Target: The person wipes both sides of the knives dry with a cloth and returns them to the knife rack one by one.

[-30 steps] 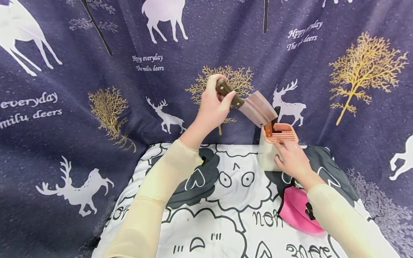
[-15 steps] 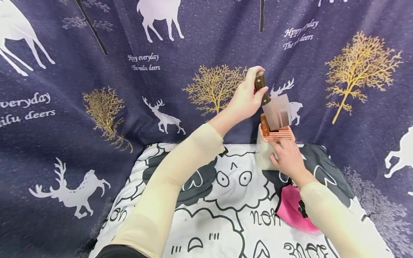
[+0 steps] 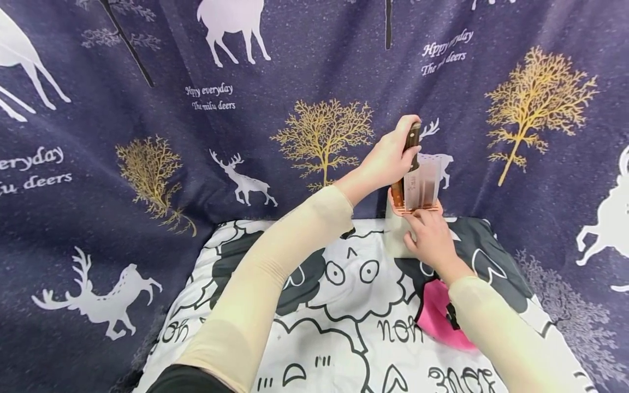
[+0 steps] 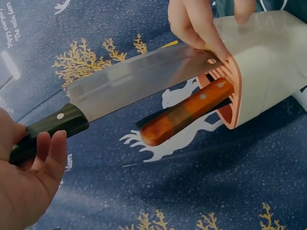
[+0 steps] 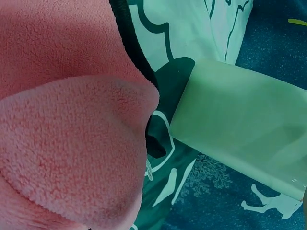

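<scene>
My left hand [image 3: 388, 155] grips the dark handle of a cleaver [image 4: 144, 72], thumb and fingers round it. The cleaver stands nearly upright in the head view, its broad blade pointing down, with the far end right at the slotted pink top of a pale knife block [image 4: 268, 57]. An orange-brown handled knife [image 4: 187, 110] sits in the block beside the blade, with a black handle partly hidden behind it. My right hand [image 3: 432, 240] rests on the block's near face, fingertips at the rim close to the blade, thumb lower on the same face.
A pink fuzzy cloth item [image 3: 437, 319] with dark edging lies by my right forearm and fills much of the right wrist view. The block stands at the back of a cartoon-patterned cover [image 3: 339, 349], against a dark blue deer-print curtain [image 3: 275, 71].
My left hand has carried the cleaver rightward, turned it from slanting to nearly upright, and lowered it to the block's top. My right hand has stayed on the block.
</scene>
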Demonstrator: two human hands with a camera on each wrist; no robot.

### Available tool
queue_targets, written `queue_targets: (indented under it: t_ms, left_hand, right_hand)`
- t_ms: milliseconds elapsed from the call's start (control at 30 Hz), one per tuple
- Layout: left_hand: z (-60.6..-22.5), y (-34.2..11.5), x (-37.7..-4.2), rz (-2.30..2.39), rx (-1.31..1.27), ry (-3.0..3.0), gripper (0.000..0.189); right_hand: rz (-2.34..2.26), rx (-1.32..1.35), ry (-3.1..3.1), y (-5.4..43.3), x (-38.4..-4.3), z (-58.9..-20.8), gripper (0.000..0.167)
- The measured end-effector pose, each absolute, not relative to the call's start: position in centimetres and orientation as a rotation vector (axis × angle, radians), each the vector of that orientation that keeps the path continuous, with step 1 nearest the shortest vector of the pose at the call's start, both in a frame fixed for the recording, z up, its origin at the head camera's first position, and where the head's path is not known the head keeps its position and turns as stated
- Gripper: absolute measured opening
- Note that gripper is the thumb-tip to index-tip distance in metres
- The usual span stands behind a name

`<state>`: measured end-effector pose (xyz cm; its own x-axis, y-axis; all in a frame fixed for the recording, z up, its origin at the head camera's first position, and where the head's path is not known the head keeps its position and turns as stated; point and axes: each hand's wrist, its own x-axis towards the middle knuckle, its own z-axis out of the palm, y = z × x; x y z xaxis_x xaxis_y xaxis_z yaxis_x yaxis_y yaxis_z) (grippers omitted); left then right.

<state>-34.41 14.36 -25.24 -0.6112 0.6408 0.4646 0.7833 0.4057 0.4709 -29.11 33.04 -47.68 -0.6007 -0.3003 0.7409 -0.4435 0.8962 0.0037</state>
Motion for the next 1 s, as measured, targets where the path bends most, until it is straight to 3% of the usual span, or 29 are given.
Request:
queue_targets:
  t_ms: [1000]
  left_hand:
    - [-33.1, 17.9, -35.5, -0.877, -1.041, -2.677, 0.055]
  right_hand:
    - [0.239, 0.414, -2.263, 32.5, -29.4, -48.3, 0.034]
